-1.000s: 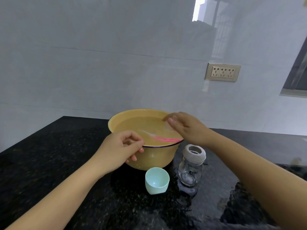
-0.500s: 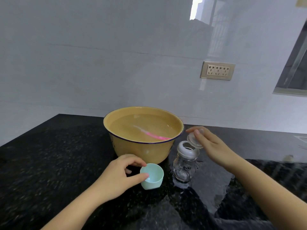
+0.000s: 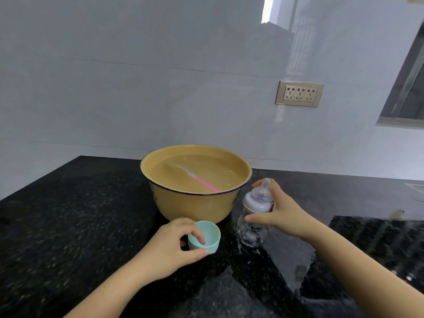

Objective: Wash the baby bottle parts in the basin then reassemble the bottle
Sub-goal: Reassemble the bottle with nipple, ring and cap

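Teat (image 3: 263, 188) now on bottle (image 3: 251, 234), R hand (image 3: 283, 215)

Soft, dim daylight in a wide-angle kitchen view.
A bright window reflection glares on the glossy wall (image 3: 160, 88). The wet black counter (image 3: 293, 267) shines at right, and its speckles smear at lower left. Straight lines bend near the edges.

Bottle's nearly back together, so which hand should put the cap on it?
Left. The left hand pinches the teal cap on the counter, right beside the bottle; the right hand is busy steadying that bottle, nipple fitted.
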